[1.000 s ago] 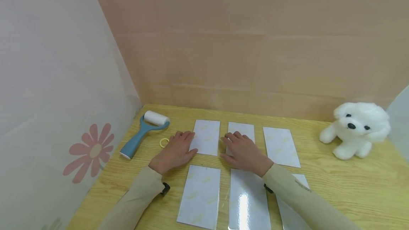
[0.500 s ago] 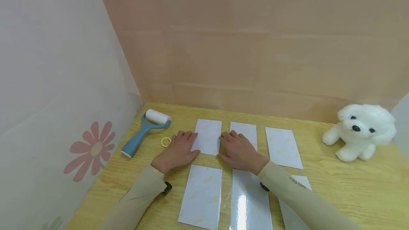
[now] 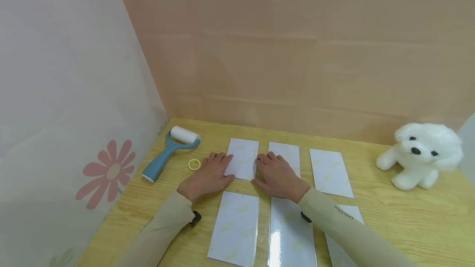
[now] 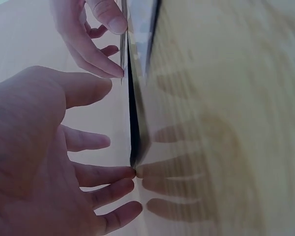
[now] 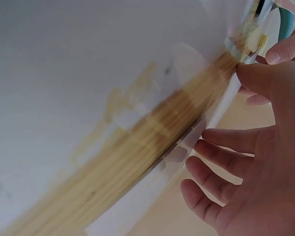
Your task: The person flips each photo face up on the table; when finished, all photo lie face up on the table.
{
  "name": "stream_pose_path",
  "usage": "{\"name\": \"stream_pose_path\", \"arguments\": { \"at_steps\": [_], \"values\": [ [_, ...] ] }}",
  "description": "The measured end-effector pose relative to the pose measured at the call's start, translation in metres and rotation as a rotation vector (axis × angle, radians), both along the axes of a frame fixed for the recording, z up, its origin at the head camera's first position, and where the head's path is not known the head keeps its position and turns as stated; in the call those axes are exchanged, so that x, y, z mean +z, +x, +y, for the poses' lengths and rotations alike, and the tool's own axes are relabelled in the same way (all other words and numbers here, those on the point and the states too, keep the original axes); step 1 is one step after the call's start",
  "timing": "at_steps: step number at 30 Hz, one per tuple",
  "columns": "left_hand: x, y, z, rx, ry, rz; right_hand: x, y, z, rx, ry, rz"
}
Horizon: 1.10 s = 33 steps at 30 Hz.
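A person's two bare hands work over a wooden table (image 3: 393, 221), reaching forward in pale sleeves to a white card (image 3: 243, 155) at the back left of two rows of three. That card lies flat, its surface marked with faint yellow patches, and sits between the hands. The left hand (image 3: 208, 176) is at its left edge, fingers spread and nearly straight, thumb held apart; the wrist view shows fingertips meeting an edge. The right hand (image 3: 278, 176) is at the card's right edge, fingers gently bent and slightly apart, thumb toward the near corner; its tips seem to touch the edge rather than pinch it. The right hand also partly covers the back middle card (image 3: 291, 155). The back right card (image 3: 331, 172) lies uncovered. Nearer the person are the front left card (image 3: 234, 228), the front middle card (image 3: 293, 234) with a bright streak of glare, and the front right card (image 3: 351, 213), partly hidden by the right sleeve (image 3: 341, 217). Left of the left hand lie a yellow ring (image 3: 194, 169) and, farther out, a blue-handled roller (image 3: 159, 164) with a white head. A fluffy white toy dog (image 3: 426, 151) sits at the far right.
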State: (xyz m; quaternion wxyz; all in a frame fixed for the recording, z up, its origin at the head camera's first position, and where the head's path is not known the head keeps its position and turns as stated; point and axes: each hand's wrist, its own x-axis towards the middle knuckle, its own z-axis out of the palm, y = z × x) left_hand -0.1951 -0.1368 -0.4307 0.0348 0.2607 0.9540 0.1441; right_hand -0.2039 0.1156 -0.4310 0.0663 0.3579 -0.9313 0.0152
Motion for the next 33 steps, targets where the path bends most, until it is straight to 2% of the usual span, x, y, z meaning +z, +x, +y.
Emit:
{"name": "stream_pose_path", "arguments": {
  "at_steps": [4, 7, 10, 18, 22, 27, 29, 33],
  "values": [
    [0.001, 0.000, 0.002, 0.008, 0.002, 0.006, 0.001, 0.000, 0.001, -0.012, 0.005, -0.015],
    [0.004, 0.001, 0.004, 0.037, 0.048, -0.008, 0.000, 0.000, 0.001, -0.015, 0.001, -0.015],
    [0.010, 0.002, 0.007, 0.099, 0.152, -0.050, 0.000, 0.001, 0.001, -0.014, -0.007, -0.013],
    [0.021, -0.004, 0.013, 0.289, 0.551, -0.203, 0.001, 0.000, 0.001, -0.033, -0.025, -0.064],
    [0.027, -0.007, 0.016, 0.386, 0.666, -0.228, 0.001, -0.001, 0.001, -0.036, -0.044, -0.092],
    [0.035, -0.009, 0.022, 0.442, 0.802, -0.245, 0.003, 0.000, 0.002, -0.027, -0.070, -0.101],
    [0.037, -0.010, 0.026, 0.449, 0.820, -0.238, 0.005, 0.001, 0.003, -0.029, -0.082, -0.108],
    [0.039, -0.011, 0.036, 0.452, 0.801, -0.199, 0.008, 0.003, 0.002, -0.040, -0.128, -0.145]
  ]
}}
